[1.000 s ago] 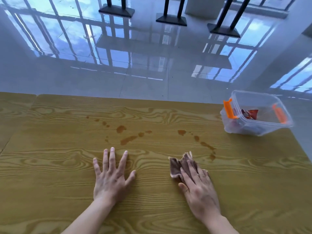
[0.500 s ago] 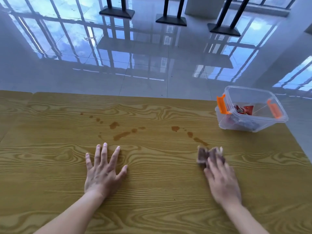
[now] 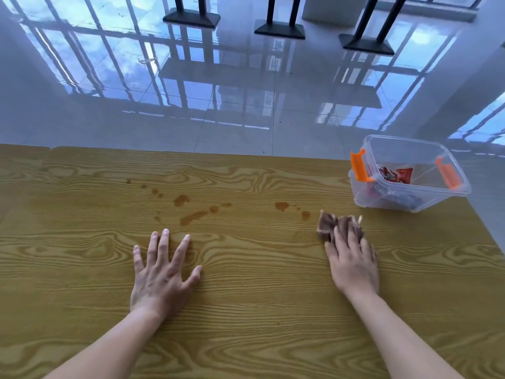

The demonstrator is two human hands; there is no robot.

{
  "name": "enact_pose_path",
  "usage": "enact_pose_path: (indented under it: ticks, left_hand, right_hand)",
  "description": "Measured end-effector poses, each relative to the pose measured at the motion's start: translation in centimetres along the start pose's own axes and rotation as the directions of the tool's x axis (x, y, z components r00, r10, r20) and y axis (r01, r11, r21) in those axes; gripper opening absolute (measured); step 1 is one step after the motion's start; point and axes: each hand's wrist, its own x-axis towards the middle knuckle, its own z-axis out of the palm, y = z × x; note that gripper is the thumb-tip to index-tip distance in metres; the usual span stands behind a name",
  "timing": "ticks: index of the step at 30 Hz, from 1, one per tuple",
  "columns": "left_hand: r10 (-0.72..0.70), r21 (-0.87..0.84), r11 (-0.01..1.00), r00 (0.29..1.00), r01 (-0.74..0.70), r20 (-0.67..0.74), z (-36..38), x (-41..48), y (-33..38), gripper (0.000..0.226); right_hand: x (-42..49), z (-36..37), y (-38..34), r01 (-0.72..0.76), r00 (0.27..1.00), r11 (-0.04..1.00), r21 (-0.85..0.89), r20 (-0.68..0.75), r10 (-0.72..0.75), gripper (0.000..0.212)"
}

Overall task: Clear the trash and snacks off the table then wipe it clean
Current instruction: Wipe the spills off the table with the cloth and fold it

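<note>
A brown cloth (image 3: pixel 329 224) lies on the wooden table (image 3: pixel 246 310), pressed flat under the fingers of my right hand (image 3: pixel 352 262), right of centre. Brown spill stains (image 3: pixel 191 216) run across the middle of the table, and more drops (image 3: pixel 281 205) sit just left of the cloth. Flat on the wood below the stains rests my left hand (image 3: pixel 164 277), fingers spread and holding nothing. A clear plastic bin (image 3: pixel 426 199) with orange latches stands at the far right corner with red snack wrappers (image 3: pixel 396 175) inside.
The table's far edge runs across the middle of the view, with a glossy tiled floor beyond it. Black table bases (image 3: pixel 278 30) stand on that floor at the top. A second table (image 3: pixel 16 170) adjoins on the left. The right edge slopes down past the bin.
My right hand has slid the cloth to the right, from the table's centre toward the bin, over the rightmost stains. My left hand has stayed flat in place.
</note>
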Motion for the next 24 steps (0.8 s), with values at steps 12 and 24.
enact_pose_path:
  ticks: [12, 24]
  left_hand:
    - [0.002, -0.001, 1.000, 1.000, -0.002, -0.020, 0.4, 0.1, -0.2, 0.078]
    - [0.007, -0.005, 1.000, 1.000, -0.007, -0.020, 0.6, 0.2, -0.4, 0.077]
  right_hand:
    - [1.1, 0.2, -2.2, 0.208, 0.978, 0.977, -0.053, 0.030, -0.206, 0.064]
    - [-1.9, 0.8, -1.8, 0.423, 0.906, 0.901, -0.101, 0.053, -0.420, 0.064]
